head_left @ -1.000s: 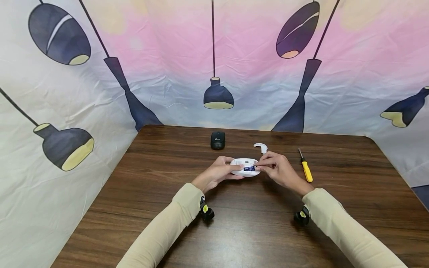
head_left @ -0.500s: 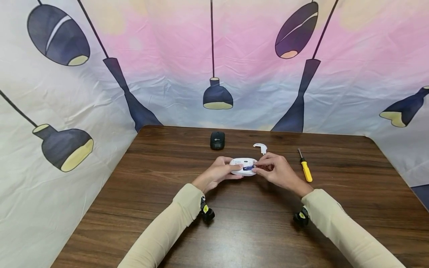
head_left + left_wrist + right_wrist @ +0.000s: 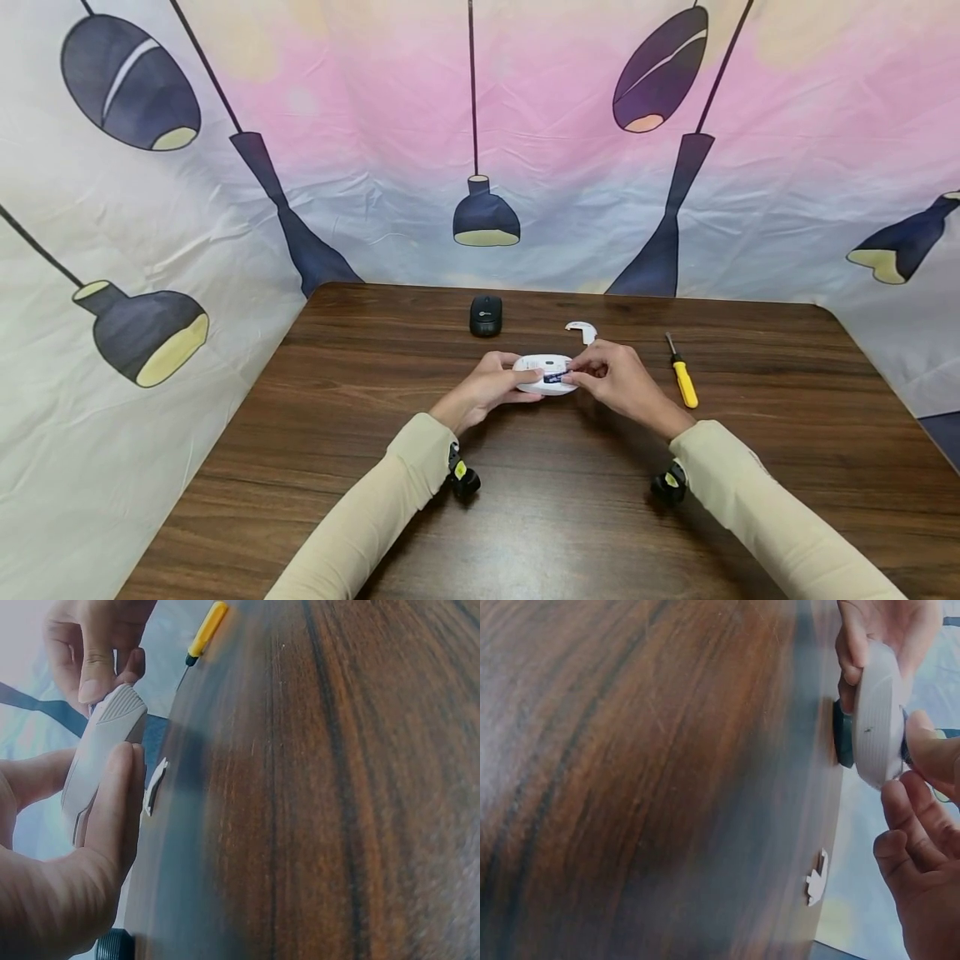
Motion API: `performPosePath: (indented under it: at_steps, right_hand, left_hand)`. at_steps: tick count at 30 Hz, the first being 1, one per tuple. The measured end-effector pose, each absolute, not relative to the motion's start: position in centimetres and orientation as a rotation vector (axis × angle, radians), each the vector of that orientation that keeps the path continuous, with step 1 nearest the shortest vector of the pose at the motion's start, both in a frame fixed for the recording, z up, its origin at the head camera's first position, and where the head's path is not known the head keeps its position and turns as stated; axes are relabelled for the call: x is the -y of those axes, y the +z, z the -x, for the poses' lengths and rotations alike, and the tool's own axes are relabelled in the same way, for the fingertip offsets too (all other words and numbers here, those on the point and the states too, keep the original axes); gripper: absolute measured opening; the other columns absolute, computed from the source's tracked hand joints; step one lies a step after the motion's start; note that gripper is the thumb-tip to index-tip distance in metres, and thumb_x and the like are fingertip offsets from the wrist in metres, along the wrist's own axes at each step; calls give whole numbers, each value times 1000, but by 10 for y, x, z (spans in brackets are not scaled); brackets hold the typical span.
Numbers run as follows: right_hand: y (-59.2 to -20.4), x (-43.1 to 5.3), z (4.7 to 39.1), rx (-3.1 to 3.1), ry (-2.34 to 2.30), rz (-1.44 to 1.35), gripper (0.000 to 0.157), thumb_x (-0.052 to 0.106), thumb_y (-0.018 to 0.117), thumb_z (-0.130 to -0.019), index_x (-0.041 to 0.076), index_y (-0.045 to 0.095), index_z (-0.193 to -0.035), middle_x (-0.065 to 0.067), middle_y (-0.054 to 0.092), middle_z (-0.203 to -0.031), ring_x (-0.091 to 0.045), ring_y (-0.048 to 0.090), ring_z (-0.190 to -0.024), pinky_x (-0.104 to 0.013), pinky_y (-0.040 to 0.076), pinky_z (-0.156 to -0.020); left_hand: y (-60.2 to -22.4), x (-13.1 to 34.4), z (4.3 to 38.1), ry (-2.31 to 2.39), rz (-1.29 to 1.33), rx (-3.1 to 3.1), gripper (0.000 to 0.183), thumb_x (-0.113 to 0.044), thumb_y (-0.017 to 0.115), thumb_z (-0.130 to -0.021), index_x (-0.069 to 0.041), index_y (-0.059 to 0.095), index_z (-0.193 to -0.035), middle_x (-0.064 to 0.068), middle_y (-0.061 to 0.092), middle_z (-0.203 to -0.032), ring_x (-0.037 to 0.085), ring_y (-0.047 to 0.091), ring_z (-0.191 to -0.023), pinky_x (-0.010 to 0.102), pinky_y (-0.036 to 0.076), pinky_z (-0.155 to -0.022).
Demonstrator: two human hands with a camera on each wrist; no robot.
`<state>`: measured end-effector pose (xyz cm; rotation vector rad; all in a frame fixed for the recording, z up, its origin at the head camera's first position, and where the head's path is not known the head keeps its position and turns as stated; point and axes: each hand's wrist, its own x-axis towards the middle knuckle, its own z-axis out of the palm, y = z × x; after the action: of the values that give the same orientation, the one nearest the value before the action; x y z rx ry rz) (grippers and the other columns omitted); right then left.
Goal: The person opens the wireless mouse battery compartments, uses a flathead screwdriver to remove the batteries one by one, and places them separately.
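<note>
- Left grip (image 3: pixel 487 386), the person's bare hand, holds the white mouse (image 3: pixel 542 366) from 9 o'clock, thumb across its upturned underside and fingers beneath.
- Right grip (image 3: pixel 621 379) comes in from 3 o'clock, thumb and index finger pinching the near end of the blue battery (image 3: pixel 556 377).
- White mouse: held above the table (image 3: pixel 375 350) between the 2 hands; clock places below are read from it in the head view.
- Blue battery: at the underside's recess, 6 o'clock of the small dark sensor window; how deeply it is seated cannot be told.
- White cover (image 3: pixel 586 332): lying on the table between 1 and 2 o'clock, just beyond the right fingers.
- Screwdriver (image 3: pixel 684 383): on the table at 3 o'clock, past the right hand, yellow handle nearer the person, tip pointing away.
- Black mouse (image 3: pixel 486 317): on the table between 10 and 11 o'clock, near the far edge.
- Cream sleeves (image 3: pixel 360 508) reach in from 8 and 4 o'clock, a black wrist camera (image 3: pixel 463 477) at each cuff.
- Printed cloth (image 3: pixel 375 125) with hanging lamps: beyond the table at 12 o'clock.
</note>
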<state>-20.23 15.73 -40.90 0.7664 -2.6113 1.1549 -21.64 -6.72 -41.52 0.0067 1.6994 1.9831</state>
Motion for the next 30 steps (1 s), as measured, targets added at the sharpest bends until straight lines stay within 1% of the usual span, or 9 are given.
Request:
performPosePath:
  at_steps: [5,8,11,14,18,26,30]
  right_hand:
    - [-405,-161,201,2643,1169,-749,10,6,82,-86,6,80,-96,0,72,-88,-11,63,-72,-24,57,-60]
    - [-403,-164,202,2664,1159,-744,11,6,81,-86,6,80,-97,-1,75,-88,-11,65,-72,-25,58,-61]
    - [-401,-166,202,2682,1149,-736,14,6,80,-88,5,80,-101,-2,76,-89,-10,63,-70,-24,55,-58]
    - [-400,-167,203,2682,1142,-742,15,6,80,-88,5,80,-103,-5,76,-89,-11,58,-64,-23,49,-52]
    - [-400,-169,203,2666,1111,-753,14,3,80,-87,6,82,-100,-7,76,-87,-11,52,-59,-22,44,-47]
    - [-397,-177,206,2649,1078,-677,10,3,81,-85,6,82,-95,-7,77,-87,-12,52,-56,-22,42,-46]
    - [-394,-185,209,2655,1052,-631,9,4,82,-85,6,82,-94,-8,77,-88,-14,54,-60,-22,42,-49]
  left_hand:
    - [-416,67,216,1978,2,-1705,43,2,63,-98,16,46,-135,25,60,-118,23,69,-93,33,63,-87]
    - [-415,68,216,1978,17,-1704,48,1,63,-98,15,42,-139,26,59,-121,23,69,-94,33,62,-87]
    - [-415,68,217,1982,28,-1700,52,1,63,-98,15,39,-142,27,59,-123,23,69,-95,33,62,-88]
    - [-415,67,218,1987,30,-1699,52,2,64,-98,15,39,-142,26,59,-122,24,69,-95,33,63,-87]
    - [-416,67,218,1986,18,-1711,50,2,64,-97,15,41,-140,26,60,-120,24,69,-95,34,63,-86]
    - [-415,70,218,1995,30,-1730,60,3,64,-97,15,32,-147,29,57,-124,25,69,-97,34,63,-87]
    - [-416,72,219,2005,22,-1723,55,3,63,-97,15,36,-144,30,58,-125,26,69,-98,35,63,-88]
